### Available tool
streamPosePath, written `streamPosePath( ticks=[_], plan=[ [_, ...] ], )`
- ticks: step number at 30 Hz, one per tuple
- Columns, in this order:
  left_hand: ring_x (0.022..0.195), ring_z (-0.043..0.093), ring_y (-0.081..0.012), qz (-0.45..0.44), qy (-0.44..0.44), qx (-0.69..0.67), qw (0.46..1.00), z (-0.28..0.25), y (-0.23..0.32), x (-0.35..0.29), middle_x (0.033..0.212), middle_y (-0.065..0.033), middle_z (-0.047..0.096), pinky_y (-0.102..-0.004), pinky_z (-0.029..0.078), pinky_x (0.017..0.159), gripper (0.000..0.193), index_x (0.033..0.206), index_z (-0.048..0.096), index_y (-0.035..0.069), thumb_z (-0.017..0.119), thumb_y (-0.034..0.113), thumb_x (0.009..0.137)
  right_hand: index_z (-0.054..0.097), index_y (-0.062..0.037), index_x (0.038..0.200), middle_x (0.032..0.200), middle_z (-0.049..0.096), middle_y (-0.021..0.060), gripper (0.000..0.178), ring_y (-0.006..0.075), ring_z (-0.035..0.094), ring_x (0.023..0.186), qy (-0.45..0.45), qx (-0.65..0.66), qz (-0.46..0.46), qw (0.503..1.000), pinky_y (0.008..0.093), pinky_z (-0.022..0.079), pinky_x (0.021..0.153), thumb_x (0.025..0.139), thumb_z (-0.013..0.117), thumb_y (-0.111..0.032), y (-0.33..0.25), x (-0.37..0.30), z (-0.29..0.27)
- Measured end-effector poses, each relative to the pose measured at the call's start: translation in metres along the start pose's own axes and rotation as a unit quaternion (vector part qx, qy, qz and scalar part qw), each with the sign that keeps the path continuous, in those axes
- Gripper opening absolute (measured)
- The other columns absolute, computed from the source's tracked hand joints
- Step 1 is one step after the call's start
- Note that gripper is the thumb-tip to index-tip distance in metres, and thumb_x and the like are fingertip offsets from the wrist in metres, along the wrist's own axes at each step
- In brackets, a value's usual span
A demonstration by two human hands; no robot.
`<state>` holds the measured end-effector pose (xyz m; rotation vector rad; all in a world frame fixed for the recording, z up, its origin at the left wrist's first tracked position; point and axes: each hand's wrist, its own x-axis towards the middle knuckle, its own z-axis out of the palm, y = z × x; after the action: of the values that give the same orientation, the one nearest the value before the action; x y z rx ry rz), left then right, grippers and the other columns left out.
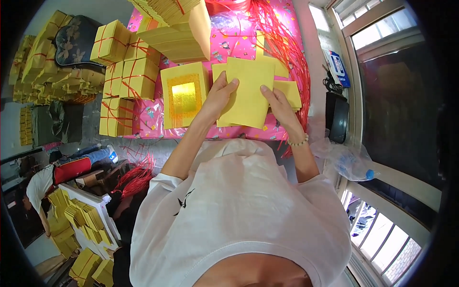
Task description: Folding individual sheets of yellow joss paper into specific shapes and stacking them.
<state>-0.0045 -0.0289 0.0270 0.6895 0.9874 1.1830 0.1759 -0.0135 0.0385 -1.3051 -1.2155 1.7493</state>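
A stack of plain yellow paper sheets (249,93) is held over the near edge of the table, its sheets slightly out of line. My left hand (221,98) grips its left side, thumb on top. On its right side my right hand (283,107) has its thumb pressed on the top sheet, the fingers partly hidden. To the left of my left hand stands a yellow paper block (165,98) with a shiny gold square (187,97) on its top sheet. More yellow paper (288,93) lies beside and behind my right hand.
Red-tied paper bundles (138,79) are stacked at the table's left, with a tall paper pile (179,40) behind. Loose red strings (282,43) hang along the right side of the pink tablecloth (150,115). A plastic bag (346,160) lies by the window. Another person (40,189) bends at the lower left.
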Motion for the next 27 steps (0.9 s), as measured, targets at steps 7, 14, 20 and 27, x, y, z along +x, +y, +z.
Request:
streamPosePath(
  ticks=[7,14,20,27],
  plan=[
    [0.105,0.054,-0.0132,-0.012,-0.007,-0.011,1.0,-0.008,-0.006,0.0,0.115,-0.0059,0.057,-0.027,0.042,0.09,0.031,0.125,0.042,0.002,0.046,0.011,0.096,0.063,0.0003,0.09,0.067,0.06,-0.0004,0.038,0.0054,0.056,0.058,-0.051,-0.045,-0.063,0.996,0.0207,0.045,0.051,0.095,0.049,-0.035,0.019,0.003,-0.001],
    [0.105,0.054,-0.0141,-0.027,-0.002,-0.013,1.0,-0.014,-0.007,-0.005,0.116,-0.0062,0.056,-0.028,0.043,0.09,0.032,0.127,0.041,0.002,0.045,0.012,0.096,0.064,0.0005,0.083,0.065,0.061,0.0005,0.042,0.0066,0.057,0.055,-0.105,-0.108,0.015,0.988,0.0216,0.047,0.049,0.094,0.052,-0.038,0.029,-0.009,-0.004],
    [0.106,0.054,-0.0145,-0.001,0.004,-0.001,1.0,-0.022,-0.012,-0.006,0.117,-0.0062,0.056,-0.0286,0.042,0.091,0.033,0.128,0.042,0.004,0.045,0.013,0.096,0.064,-0.0021,0.087,0.069,0.062,0.0,0.038,0.0061,0.059,0.059,-0.135,-0.084,0.016,0.987,0.0211,0.047,0.051,0.094,0.051,-0.037,0.041,-0.018,0.002],
    [0.104,0.054,-0.0142,0.011,0.045,0.017,0.999,-0.035,-0.019,-0.003,0.116,-0.0063,0.057,-0.0293,0.042,0.09,0.034,0.128,0.042,0.004,0.045,0.013,0.096,0.058,0.0046,0.105,0.084,0.066,0.0092,0.046,0.0167,0.067,0.075,-0.148,-0.031,0.101,0.983,0.0275,0.056,0.057,0.094,0.05,-0.039,0.051,-0.022,0.011]
  ],
)
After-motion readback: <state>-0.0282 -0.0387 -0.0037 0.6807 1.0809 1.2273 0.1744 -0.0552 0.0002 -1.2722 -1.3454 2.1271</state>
